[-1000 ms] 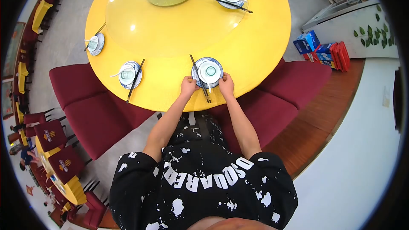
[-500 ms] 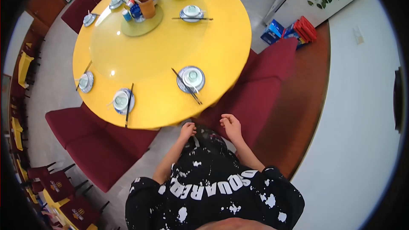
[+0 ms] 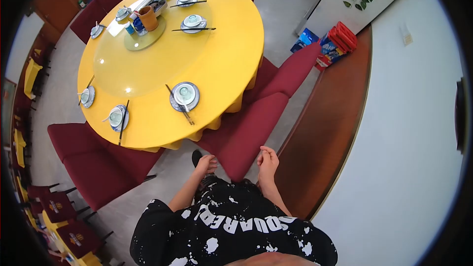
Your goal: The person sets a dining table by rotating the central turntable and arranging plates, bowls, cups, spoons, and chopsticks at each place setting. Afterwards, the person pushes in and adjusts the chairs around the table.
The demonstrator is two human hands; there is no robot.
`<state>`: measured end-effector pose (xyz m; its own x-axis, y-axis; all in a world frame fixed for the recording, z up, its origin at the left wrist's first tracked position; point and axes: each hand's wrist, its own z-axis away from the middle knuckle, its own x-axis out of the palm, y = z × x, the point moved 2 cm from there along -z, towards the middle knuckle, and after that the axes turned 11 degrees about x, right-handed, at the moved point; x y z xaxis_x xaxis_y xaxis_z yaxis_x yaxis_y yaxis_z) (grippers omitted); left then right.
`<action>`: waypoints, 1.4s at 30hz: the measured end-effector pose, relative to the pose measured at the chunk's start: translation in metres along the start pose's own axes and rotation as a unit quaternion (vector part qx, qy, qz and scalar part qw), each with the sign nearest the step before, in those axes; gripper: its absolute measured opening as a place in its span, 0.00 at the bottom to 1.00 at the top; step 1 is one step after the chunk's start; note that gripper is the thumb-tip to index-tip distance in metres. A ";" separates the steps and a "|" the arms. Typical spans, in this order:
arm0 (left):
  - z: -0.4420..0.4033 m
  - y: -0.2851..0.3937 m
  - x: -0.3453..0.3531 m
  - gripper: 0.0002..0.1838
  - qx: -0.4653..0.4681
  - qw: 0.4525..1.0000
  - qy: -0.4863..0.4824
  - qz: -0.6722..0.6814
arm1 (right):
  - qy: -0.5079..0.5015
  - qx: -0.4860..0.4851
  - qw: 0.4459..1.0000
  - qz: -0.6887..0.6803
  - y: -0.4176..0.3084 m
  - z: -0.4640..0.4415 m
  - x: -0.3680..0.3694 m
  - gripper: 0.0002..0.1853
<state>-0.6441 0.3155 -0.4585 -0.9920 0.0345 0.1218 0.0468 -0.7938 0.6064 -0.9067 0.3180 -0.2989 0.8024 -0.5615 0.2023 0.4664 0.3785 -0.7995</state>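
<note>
My left hand (image 3: 207, 164) hangs in front of my body, away from the table, its fingers loosely bent and apart, holding nothing. To the right, my right hand (image 3: 267, 161) is near the back of a maroon chair (image 3: 261, 118), also empty, with fingers partly spread. The nearest place setting (image 3: 185, 96) has a bowl and glass stacked on a blue-rimmed plate. Black chopsticks (image 3: 180, 104) lie slanted across that plate's left side. Left of it on the yellow table (image 3: 157, 130) is another setting (image 3: 117, 117) with a white spoon and chopsticks.
A glass turntable (image 3: 111, 76) bears a clay pot (image 3: 147, 18). A second maroon chair (image 3: 98, 162) stands at the left. Red and blue packages (image 3: 339, 42) are stacked by the white partition (image 3: 340, 12). The white wall (image 3: 394, 133) runs along the right.
Both hands have let go of the nearest setting's plate and drawn back from the table toward my body. The view has shifted, with the table now farther away and to the left.
</note>
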 end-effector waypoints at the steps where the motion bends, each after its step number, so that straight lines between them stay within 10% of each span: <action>1: -0.003 -0.004 0.013 0.21 -0.004 1.000 0.003 0.005 | 0.013 0.019 1.000 -0.020 -0.006 -0.010 -0.018 0.08; 12: -0.039 -0.056 0.063 0.33 0.048 0.985 -0.019 0.166 | -0.150 0.011 0.977 0.148 -0.093 -0.153 -0.049 0.11; 15: -0.023 -0.038 0.060 0.40 0.036 0.995 0.019 -0.093 | -0.139 0.025 0.975 0.173 -0.135 -0.191 -0.055 0.10; 22: -0.072 0.114 0.120 0.34 -0.016 0.967 -0.041 -0.250 | -0.140 0.028 0.976 0.166 -0.252 -0.339 -0.053 0.09; 25: -0.121 0.160 0.191 0.32 0.125 0.987 0.003 -0.102 | -0.166 0.002 0.964 0.208 -0.301 -0.400 -0.050 0.09; 33: -0.155 0.324 0.409 0.26 0.262 0.839 0.189 -0.437 | -0.199 0.056 0.947 0.245 -0.378 -0.543 -0.064 0.10; 42: -0.226 0.477 0.577 0.15 0.296 0.769 0.403 -0.397 | -0.546 0.352 0.689 0.321 -0.453 -0.660 -0.074 0.16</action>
<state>-1.2209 -0.1798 -0.2766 -0.4744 -0.2108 -0.8547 -0.8036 -0.2927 0.5182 -1.4230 -0.2975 -0.3253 0.5508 0.6305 0.5469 -0.3586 0.7704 -0.5271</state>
